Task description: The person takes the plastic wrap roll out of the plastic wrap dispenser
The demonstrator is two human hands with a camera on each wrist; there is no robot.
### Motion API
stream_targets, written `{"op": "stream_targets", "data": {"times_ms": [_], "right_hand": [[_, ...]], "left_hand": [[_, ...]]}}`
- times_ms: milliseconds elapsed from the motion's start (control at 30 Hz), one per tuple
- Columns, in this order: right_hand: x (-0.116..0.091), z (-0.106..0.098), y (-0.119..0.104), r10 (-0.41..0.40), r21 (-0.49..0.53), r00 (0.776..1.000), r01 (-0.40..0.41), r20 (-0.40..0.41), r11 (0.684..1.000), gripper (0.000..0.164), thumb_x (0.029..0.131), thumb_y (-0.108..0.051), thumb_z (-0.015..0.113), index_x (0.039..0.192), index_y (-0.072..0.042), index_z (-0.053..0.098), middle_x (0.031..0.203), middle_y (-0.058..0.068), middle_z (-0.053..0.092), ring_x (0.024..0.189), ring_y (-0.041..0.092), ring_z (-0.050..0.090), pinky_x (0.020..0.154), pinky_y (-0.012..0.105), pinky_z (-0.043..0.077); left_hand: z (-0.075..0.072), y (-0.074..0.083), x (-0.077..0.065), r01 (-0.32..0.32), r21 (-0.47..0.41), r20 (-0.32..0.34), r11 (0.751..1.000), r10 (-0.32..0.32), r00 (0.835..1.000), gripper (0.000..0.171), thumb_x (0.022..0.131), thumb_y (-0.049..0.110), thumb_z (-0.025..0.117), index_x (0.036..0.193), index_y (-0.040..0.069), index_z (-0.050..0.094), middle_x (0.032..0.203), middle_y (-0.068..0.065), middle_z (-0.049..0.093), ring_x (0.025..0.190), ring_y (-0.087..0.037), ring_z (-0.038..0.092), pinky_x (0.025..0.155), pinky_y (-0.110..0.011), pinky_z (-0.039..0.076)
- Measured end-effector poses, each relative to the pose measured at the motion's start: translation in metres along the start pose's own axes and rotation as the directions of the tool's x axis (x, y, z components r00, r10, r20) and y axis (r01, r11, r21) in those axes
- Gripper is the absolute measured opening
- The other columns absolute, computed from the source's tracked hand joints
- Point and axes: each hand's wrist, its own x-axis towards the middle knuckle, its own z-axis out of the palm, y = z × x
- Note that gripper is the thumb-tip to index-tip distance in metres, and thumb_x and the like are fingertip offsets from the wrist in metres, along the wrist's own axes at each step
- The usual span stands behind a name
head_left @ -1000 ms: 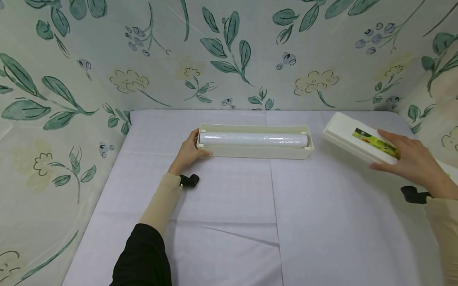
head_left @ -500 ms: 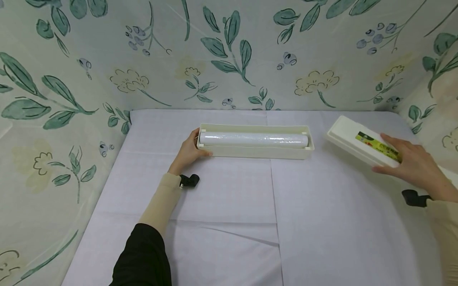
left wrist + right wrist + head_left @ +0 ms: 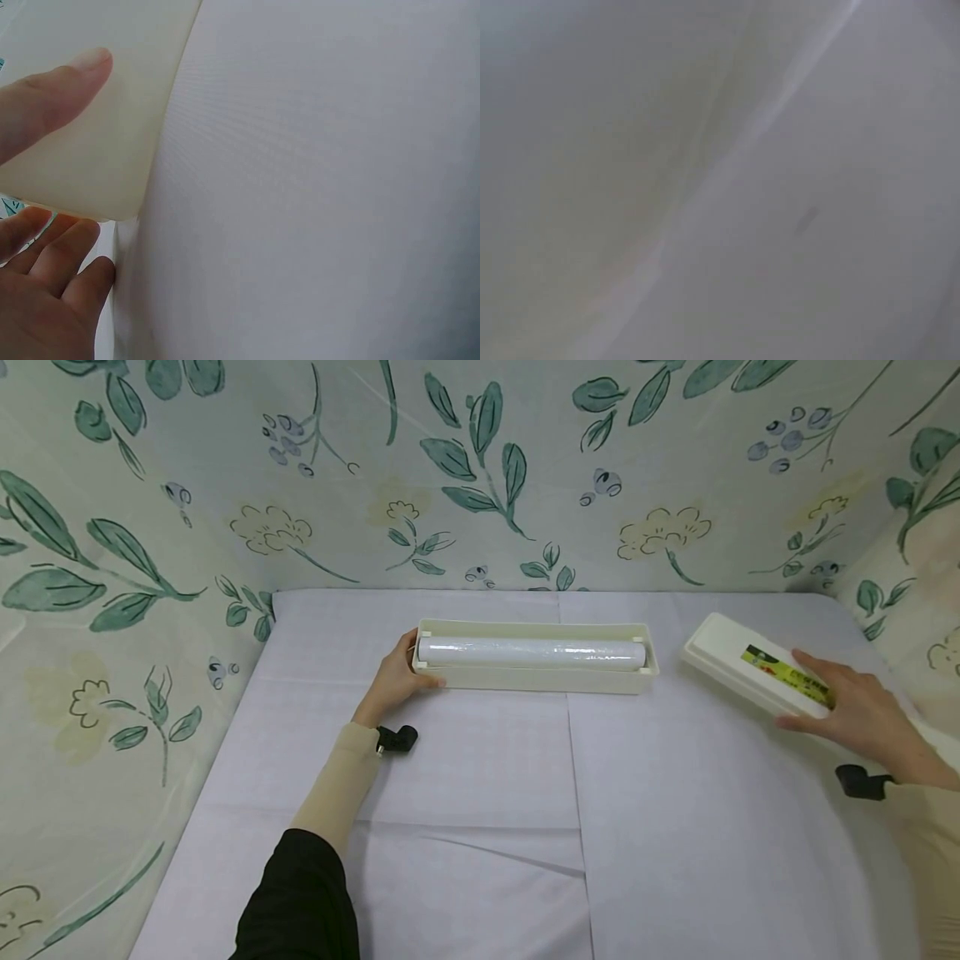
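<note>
A long cream cling film box (image 3: 532,681) lies across the upper middle of the table in the head view. Inside it rests a shiny white roll of cling film (image 3: 532,652), wrapped and facing up. My left hand (image 3: 400,675) holds the box's left end. In the left wrist view the thumb (image 3: 56,101) lies on the box wall (image 3: 97,150), with the other fingers at its end. At the right, my right hand (image 3: 862,714) grips the near end of the white lid (image 3: 723,652), which has a yellow-green label and stands slantwise. The right wrist view is too blurred to show the hand.
A creased white cloth (image 3: 480,877) covers the table. Behind it and to the left hangs a curtain (image 3: 337,468) with printed leaves and flowers. Black wrist cameras (image 3: 397,739) sit on both wrists.
My right hand has lowered the lid slightly toward the table and nearer to me. The left hand, box and roll have stayed still.
</note>
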Motion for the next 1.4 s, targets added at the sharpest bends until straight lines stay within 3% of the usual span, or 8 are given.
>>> {"op": "stream_targets", "data": {"times_ms": [400,767,1033,1400], "right_hand": [[0.0,0.016,0.008,0.034,-0.004,0.999,-0.034,0.038,0.999,0.117,0.072,-0.048,0.081,0.153,-0.007,0.008,0.14,0.041,0.025,0.108,0.061,0.03,0.075,0.07,0.028],[-0.001,0.022,0.008,0.021,0.019,0.998,-0.022,0.06,1.0,0.116,0.073,-0.047,0.08,0.153,-0.006,0.008,0.136,0.043,0.028,0.108,0.061,0.031,0.077,0.07,0.028],[-0.004,0.03,0.011,0.028,0.027,0.998,-0.03,0.063,0.999,0.116,0.073,-0.048,0.08,0.153,-0.006,0.008,0.136,0.043,0.028,0.106,0.06,0.032,0.075,0.068,0.029],[-0.003,0.036,0.015,0.02,0.043,0.996,-0.024,0.082,0.999,0.115,0.075,-0.047,0.079,0.153,-0.005,0.006,0.137,0.043,0.026,0.105,0.06,0.033,0.075,0.067,0.03]], "left_hand": [[0.001,-0.001,-0.001,-0.015,0.007,-0.025,1.0,0.015,1.0,0.103,0.069,0.0,0.084,0.15,0.005,0.02,0.147,-0.014,0.036,0.128,-0.028,0.044,0.101,-0.039,0.039],[0.001,0.0,0.0,0.011,0.0,-0.009,1.0,-0.011,1.0,0.105,0.07,0.001,0.084,0.151,0.006,0.018,0.15,-0.015,0.032,0.131,-0.029,0.04,0.104,-0.04,0.037],[0.001,0.035,-0.018,0.016,0.008,0.006,1.0,-0.016,1.0,0.098,0.073,-0.006,0.079,0.149,-0.003,0.017,0.148,-0.022,0.031,0.131,-0.034,0.04,0.104,-0.042,0.037],[0.001,0.039,-0.021,0.019,0.002,0.004,1.0,-0.019,1.0,0.098,0.073,-0.006,0.079,0.149,-0.003,0.018,0.148,-0.022,0.032,0.13,-0.034,0.041,0.104,-0.041,0.037]]}}
